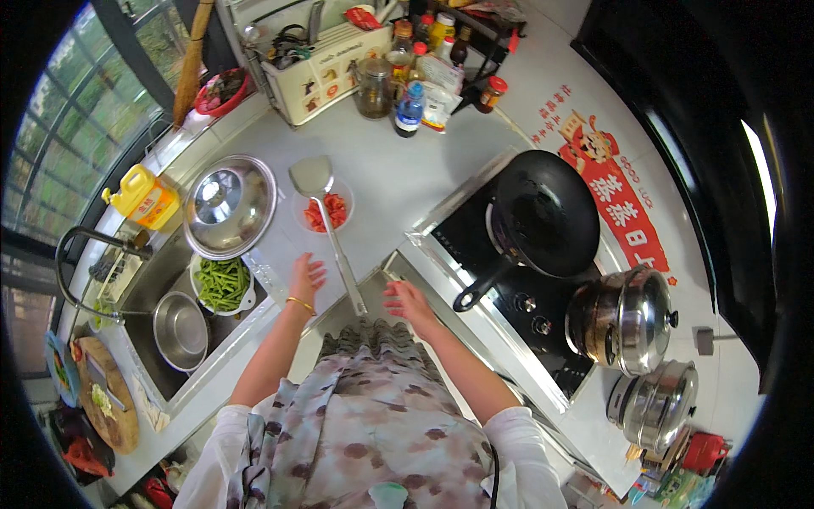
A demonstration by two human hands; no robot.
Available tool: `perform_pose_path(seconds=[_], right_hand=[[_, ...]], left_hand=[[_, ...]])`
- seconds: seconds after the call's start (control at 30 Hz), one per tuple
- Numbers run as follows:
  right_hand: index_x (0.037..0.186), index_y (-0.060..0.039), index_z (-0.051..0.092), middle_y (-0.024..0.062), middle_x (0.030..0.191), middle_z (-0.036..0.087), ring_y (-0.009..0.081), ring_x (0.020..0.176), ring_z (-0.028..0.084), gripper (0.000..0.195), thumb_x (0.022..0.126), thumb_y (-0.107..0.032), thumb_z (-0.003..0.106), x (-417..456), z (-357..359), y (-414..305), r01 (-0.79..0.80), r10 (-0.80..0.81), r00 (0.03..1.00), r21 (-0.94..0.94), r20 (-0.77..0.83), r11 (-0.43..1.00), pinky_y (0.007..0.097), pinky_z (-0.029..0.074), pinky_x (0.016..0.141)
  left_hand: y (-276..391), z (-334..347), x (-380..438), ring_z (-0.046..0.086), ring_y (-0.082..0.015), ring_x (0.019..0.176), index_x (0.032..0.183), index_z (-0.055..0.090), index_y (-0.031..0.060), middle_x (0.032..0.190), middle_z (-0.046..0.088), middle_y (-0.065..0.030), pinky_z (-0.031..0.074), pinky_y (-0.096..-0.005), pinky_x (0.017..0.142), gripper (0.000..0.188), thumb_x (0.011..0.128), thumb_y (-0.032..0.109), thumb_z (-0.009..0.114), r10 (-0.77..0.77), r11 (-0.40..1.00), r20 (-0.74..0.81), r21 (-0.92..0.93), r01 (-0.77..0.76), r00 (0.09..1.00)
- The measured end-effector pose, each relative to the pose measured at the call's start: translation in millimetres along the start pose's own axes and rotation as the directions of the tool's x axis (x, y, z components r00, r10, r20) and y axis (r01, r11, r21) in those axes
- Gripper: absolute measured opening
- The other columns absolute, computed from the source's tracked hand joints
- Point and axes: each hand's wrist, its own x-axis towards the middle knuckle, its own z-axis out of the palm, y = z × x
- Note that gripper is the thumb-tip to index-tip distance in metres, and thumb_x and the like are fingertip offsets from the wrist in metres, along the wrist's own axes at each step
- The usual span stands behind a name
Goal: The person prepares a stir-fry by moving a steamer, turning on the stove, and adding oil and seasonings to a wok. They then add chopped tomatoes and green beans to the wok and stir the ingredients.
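Note:
Both hands hang apart before the body with nothing in them. My left hand point(308, 277), with a gold bangle at the wrist, is near the counter edge, left of a metal spatula point(336, 245). My right hand point(409, 305) is to the right of the spatula's handle end, fingers spread. The spatula lies across a clear bowl point(351, 202) of cut red pieces, perhaps tomato. At the sink, a white colander point(252, 298) holds cut green beans point(220, 283). A black wok point(547, 213) sits on the stove point(470, 223), its handle towards the front.
A domed metal lid point(245, 219) lies beside the sink point(143, 343), which holds a metal bowl point(181, 331). A round chopping board point(121, 426) carries a knife and chopped bits. Steamer pots point(588, 324) stand right. Bottles point(408, 111) and a glass jug point(374, 95) stand at the back.

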Motion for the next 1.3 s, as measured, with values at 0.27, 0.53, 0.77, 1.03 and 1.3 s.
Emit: perform_pose_path(seconds=[0.27, 0.53, 0.77, 1.03, 1.3], right_hand=[[0.114, -0.0152, 0.054, 0.0021, 0.107, 0.059, 0.0154, 0.095, 0.057, 0.032, 0.096, -0.040, 0.048, -62, -124, -32, 0.232, -0.125, 0.952, 0.393, -0.279, 0.890, 0.0323, 0.044, 0.080], [0.136, -0.0087, 0.043, 0.0091, 0.131, 0.052, 0.0221, 0.124, 0.045, 0.065, 0.091, -0.055, 0.051, -60, -127, -67, 0.222, -0.319, 0.947, 0.645, 0.035, 0.731, 0.0382, 0.032, 0.108], [0.135, -0.0065, 0.044, 0.0135, 0.143, 0.044, 0.0271, 0.129, 0.043, 0.047, 0.099, -0.036, 0.043, -52, -127, -80, 0.198, -0.343, 0.932, 0.630, 0.116, 0.751, 0.0416, 0.031, 0.110], [0.116, -0.0017, 0.057, 0.0074, 0.116, 0.061, 0.0177, 0.109, 0.058, 0.031, 0.098, -0.025, 0.047, -45, -135, -66, 0.306, -0.336, 0.942, 0.427, -0.005, 0.851, 0.0333, 0.045, 0.095], [0.111, 0.0001, 0.057, 0.0081, 0.108, 0.062, 0.0162, 0.099, 0.060, 0.023, 0.094, -0.014, 0.056, -116, -76, -61, 0.298, -0.315, 0.948, 0.218, 0.045, 0.929, 0.0290, 0.048, 0.087]], left_hand=[[29, 110, -92, 0.057, -0.0210, 0.099, 0.121, 0.049, 0.0041, 0.108, 0.060, -0.0088, 0.044, -0.0328, 0.086, 0.043, 0.086, 0.024, 0.064, 0.434, 0.598, 0.617, 0.347, -0.722, 0.656], [3, 266, -162, 0.061, -0.0348, 0.103, 0.124, 0.048, 0.0051, 0.107, 0.064, -0.0147, 0.046, -0.0440, 0.088, 0.068, 0.074, 0.048, 0.064, -0.124, -0.004, 0.776, 0.622, -0.783, 0.618], [-16, 296, -166, 0.067, -0.0305, 0.090, 0.113, 0.059, 0.0052, 0.097, 0.068, -0.0129, 0.054, -0.0438, 0.074, 0.048, 0.075, 0.034, 0.063, -0.024, -0.225, 0.628, 0.755, -0.616, 0.778], [-28, 281, -175, 0.065, -0.0329, 0.095, 0.109, 0.066, 0.0088, 0.102, 0.068, -0.0162, 0.052, -0.0418, 0.082, 0.039, 0.074, 0.023, 0.059, 0.172, 0.041, 0.656, 0.741, -0.671, 0.735], [-38, 196, -223, 0.064, -0.0375, 0.087, 0.112, 0.064, 0.0068, 0.091, 0.067, -0.0205, 0.051, -0.0430, 0.078, 0.044, 0.071, 0.021, 0.060, 0.285, 0.427, 0.590, 0.628, -0.651, 0.756]])
